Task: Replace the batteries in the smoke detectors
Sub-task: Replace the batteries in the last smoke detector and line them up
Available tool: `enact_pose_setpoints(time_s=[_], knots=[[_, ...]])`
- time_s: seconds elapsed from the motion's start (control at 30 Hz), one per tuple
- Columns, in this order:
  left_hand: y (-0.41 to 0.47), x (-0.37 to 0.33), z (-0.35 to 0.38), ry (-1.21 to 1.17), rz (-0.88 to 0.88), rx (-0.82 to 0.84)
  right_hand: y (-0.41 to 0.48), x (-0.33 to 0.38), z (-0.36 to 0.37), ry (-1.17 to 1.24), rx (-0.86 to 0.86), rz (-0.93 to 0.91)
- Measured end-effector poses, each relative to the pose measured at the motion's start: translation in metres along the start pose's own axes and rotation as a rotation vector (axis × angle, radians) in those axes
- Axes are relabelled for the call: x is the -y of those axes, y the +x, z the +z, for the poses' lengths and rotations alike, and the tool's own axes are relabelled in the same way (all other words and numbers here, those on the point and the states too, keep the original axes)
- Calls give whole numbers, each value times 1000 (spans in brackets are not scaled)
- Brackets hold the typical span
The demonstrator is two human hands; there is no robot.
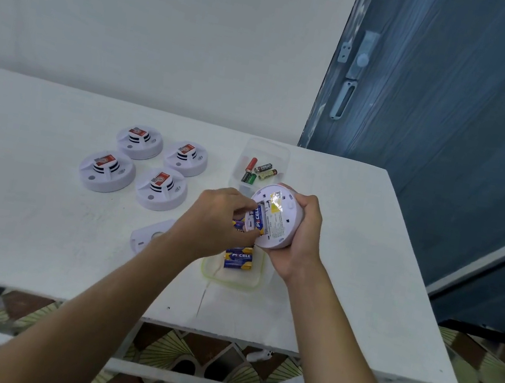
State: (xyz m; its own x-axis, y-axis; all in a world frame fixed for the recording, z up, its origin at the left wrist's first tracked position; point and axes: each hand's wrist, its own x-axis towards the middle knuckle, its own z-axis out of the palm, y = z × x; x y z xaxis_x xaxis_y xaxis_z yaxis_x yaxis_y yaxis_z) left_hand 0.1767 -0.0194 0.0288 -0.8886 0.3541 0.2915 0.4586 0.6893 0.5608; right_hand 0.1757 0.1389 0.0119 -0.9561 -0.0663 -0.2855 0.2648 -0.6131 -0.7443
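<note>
My right hand point(301, 233) grips a round white smoke detector point(280, 219), tilted with its back toward me. My left hand point(219, 219) pinches a blue and yellow battery point(259, 221) at the detector's open compartment. Below the hands, a clear container point(230, 276) holds more blue and yellow batteries point(238, 257). A second clear container point(263, 156) farther back holds several red, green and gold batteries point(259, 170). Several white smoke detectors point(107, 172) with red stickers lie face up at the left. A white back cover point(150, 234) lies beside my left wrist.
The white table point(22, 219) stands against a white wall, its front edge near me and its right edge close to a blue door point(456, 125). Patterned floor tiles show below the table.
</note>
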Motion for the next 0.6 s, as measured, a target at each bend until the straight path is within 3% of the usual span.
enact_pose_setpoints(time_s=[0.33, 0.5, 0.6], knots=[[4, -10, -5, 116, 14, 142, 6, 2, 4, -99, -56, 66], [6, 2, -4, 146, 31, 29, 3, -3, 3, -95, -3, 79], [5, 4, -4, 127, 60, 76, 4, -4, 4, -90, -8, 83]])
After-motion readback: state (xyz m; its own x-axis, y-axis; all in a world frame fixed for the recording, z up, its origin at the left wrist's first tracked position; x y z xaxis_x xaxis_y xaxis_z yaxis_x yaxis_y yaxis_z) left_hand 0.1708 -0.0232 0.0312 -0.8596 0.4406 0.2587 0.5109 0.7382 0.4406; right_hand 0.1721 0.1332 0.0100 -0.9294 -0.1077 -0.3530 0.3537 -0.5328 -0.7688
